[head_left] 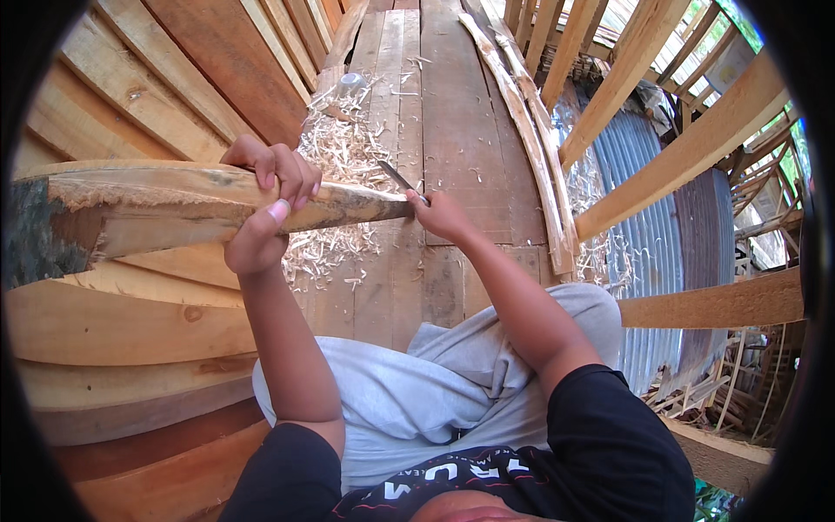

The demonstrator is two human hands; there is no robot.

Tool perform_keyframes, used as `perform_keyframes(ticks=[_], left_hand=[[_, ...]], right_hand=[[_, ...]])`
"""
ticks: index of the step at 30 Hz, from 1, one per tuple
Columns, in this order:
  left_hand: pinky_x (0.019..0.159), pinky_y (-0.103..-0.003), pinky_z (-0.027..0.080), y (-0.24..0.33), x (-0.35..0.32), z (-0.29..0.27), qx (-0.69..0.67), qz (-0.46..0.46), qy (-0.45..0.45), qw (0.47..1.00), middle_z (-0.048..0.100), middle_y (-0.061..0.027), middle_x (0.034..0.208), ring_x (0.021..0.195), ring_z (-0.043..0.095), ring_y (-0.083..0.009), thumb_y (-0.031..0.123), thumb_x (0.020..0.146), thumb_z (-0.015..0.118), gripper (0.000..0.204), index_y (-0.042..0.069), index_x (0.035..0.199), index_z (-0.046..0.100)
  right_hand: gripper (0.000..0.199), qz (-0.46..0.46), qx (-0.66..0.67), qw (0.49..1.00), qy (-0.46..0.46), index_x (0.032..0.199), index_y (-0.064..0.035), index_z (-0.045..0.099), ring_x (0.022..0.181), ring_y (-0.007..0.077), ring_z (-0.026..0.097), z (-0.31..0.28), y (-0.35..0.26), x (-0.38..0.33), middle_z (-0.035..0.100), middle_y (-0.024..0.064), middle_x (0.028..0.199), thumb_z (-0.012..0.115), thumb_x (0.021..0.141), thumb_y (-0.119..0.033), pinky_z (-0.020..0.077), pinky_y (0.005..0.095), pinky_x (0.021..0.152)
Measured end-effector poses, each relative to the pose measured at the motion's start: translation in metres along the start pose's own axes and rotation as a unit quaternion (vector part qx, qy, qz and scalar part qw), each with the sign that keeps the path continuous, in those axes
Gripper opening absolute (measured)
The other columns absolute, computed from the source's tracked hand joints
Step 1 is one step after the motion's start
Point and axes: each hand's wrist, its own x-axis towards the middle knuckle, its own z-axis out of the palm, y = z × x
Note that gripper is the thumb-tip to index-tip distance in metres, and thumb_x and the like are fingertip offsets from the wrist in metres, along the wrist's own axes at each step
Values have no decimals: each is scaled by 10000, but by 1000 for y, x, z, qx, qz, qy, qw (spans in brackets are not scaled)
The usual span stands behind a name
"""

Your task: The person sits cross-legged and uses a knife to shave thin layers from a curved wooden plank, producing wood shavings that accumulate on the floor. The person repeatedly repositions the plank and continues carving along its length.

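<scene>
wooden stake (174, 209): butt cut off left | knife (402, 181): handle hidden in right hand (442, 215)

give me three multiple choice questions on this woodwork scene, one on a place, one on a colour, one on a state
1. Where does the pile of wood shavings lie?
A. on the plank floor
B. on the person's lap
C. on the corrugated sheet

2. What colour are the shorts?
A. red
B. light grey
C. green

3. How is the wooden piece held?
A. lying loose on the floor
B. gripped by the left hand
C. clamped in a vice

Answers:
1. A, the shavings spread over the boards beyond the hands.
2. B, pale grey cloth covers the legs.
3. B, the left fingers wrap it while the right hand holds a knife at its tip.
</scene>
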Motion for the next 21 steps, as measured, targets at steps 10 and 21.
perform_keyframes(ticks=[10, 21], left_hand=[[665, -329, 381, -2, -1, 5, 13, 2, -19, 1000, 391, -36, 666, 614, 395, -139, 100, 667, 561, 281, 106, 848, 345], [715, -338, 370, 1, -1, -2, 16, -14, -42, 999, 379, -26, 676, 655, 410, -141, 95, 681, 535, 279, 127, 856, 320]], right_hand=[[496, 277, 305, 898, -151, 633, -155, 373, 380, 83, 183, -3, -20, -3, 258, -52, 500, 445, 963, -519, 126, 290, 363], [479, 330, 572, 749, -49, 678, -174, 346, 377, 92, 160, -26, 7, 22, 230, -65, 497, 347, 973, -552, 130, 289, 370]])
